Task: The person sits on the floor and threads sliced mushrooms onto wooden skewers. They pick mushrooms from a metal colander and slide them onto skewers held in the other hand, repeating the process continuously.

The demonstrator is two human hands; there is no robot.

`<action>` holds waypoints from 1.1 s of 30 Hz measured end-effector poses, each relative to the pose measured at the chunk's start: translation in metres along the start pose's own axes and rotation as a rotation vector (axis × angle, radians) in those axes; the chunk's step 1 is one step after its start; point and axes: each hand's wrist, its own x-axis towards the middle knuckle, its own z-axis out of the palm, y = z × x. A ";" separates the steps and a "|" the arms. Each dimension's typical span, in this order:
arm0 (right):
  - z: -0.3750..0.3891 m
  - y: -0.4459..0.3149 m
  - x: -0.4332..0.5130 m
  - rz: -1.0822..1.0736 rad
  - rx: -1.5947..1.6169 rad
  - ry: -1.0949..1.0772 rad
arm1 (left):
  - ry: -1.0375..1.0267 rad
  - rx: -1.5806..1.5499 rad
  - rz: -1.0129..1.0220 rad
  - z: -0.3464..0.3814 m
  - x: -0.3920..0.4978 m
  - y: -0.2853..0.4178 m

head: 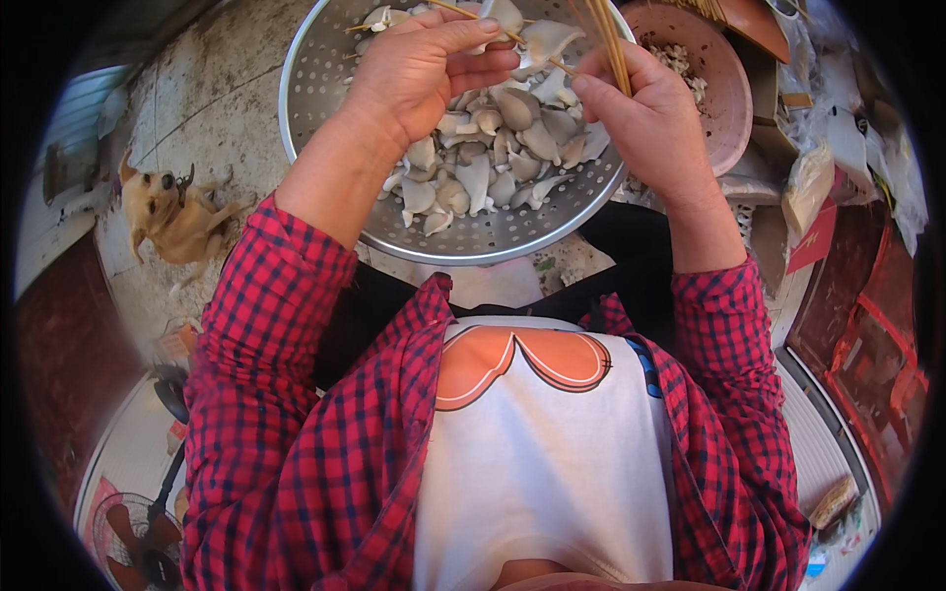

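A large perforated metal colander [488, 255] full of grey oyster mushroom pieces [480, 173] lies before me. Over its far side, my left hand [443, 70] has its thumb and fingers on a mushroom piece [502, 16] threaded on a thin wooden skewer. My right hand [643, 107] pinches the end of a skewer [562, 66] and also grips a bundle of bare skewers [610, 44]. Another pale mushroom piece [548, 38] sits on the skewer between my hands. More skewered pieces [384, 16] rest near the colander's far left rim.
A pink basin [728, 111] with small mushroom scraps stands right of the colander. Plastic bags [809, 185] and boxes lie beyond it. A tan dog [174, 218] lies on the floor at left. An electric fan [140, 543] is at lower left.
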 end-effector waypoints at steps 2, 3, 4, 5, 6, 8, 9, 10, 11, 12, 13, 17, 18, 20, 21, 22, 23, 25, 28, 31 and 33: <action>0.000 -0.001 0.001 -0.009 -0.002 -0.008 | 0.018 -0.032 0.032 -0.001 0.001 0.003; -0.001 -0.001 0.002 -0.004 0.009 0.001 | 0.021 -0.059 0.059 -0.005 0.002 0.006; -0.003 -0.001 0.003 0.001 0.019 0.009 | 0.024 -0.086 0.086 -0.010 0.003 0.010; -0.005 0.000 0.003 0.005 0.030 0.018 | 0.035 -0.104 0.118 -0.015 0.005 0.016; -0.008 0.001 0.003 0.015 0.025 0.011 | 0.046 -0.122 0.150 -0.022 0.007 0.023; -0.015 0.003 0.002 0.032 0.017 0.001 | 0.028 -0.118 0.160 -0.030 0.008 0.038; -0.016 0.003 0.001 0.023 0.029 0.002 | 0.044 -0.134 0.166 -0.033 0.008 0.039; -0.016 0.004 0.001 0.014 0.041 0.002 | 0.059 -0.149 0.172 -0.035 0.009 0.040; -0.016 0.004 0.001 0.005 0.053 0.003 | 0.075 -0.165 0.177 -0.037 0.010 0.041; -0.017 0.004 0.000 0.019 0.058 0.006 | 0.094 -0.177 0.208 -0.044 0.014 0.044; -0.019 0.004 0.000 0.031 0.063 0.007 | 0.115 -0.189 0.240 -0.051 0.018 0.050; -0.026 0.008 -0.002 0.059 0.109 -0.003 | 0.123 -0.056 0.336 -0.049 0.014 0.053; -0.026 0.009 -0.002 0.049 0.139 -0.015 | 0.133 -0.058 0.354 -0.048 0.013 0.054; -0.027 0.011 -0.002 0.029 0.199 -0.040 | 0.153 -0.063 0.389 -0.046 0.012 0.055; -0.026 0.010 -0.002 0.039 0.173 -0.041 | 0.153 -0.070 0.366 -0.046 0.011 0.054; -0.026 0.006 -0.003 0.050 0.148 -0.042 | 0.153 -0.076 0.343 -0.047 0.011 0.053; -0.026 0.005 -0.003 0.061 0.123 -0.043 | 0.153 -0.083 0.320 -0.048 0.012 0.053; -0.024 0.006 -0.003 0.003 0.127 -0.042 | 0.066 -0.112 0.297 -0.047 0.011 0.051; -0.022 0.007 -0.003 0.001 0.132 -0.026 | 0.023 -0.132 0.280 -0.045 0.012 0.050; -0.022 0.003 -0.004 0.040 0.130 -0.016 | 0.045 -0.124 0.270 -0.045 0.013 0.048; -0.022 0.003 -0.004 0.026 0.118 -0.015 | 0.050 -0.117 0.257 -0.044 0.014 0.047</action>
